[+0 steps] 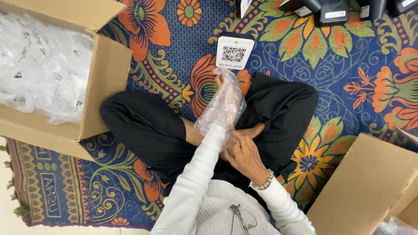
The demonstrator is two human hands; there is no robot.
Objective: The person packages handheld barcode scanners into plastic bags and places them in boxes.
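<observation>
Our left hand (226, 98) sits inside a clear plastic bag (220, 111), fingers stretched forward; the bag's long axis runs away from us, over our crossed legs. Our right hand (244, 150) pinches the bag's open end at the left wrist. An open cardboard box (106, 82) to the left holds more crumpled clear bags (41, 65). Another cardboard box (370, 182) stands right.

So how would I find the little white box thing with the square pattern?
Start at the flowered blue rug and the person's crossed black trouser legs. Just beyond the bag-covered left hand sits the small device. Unlike the dark devices further off, its face is white.
</observation>
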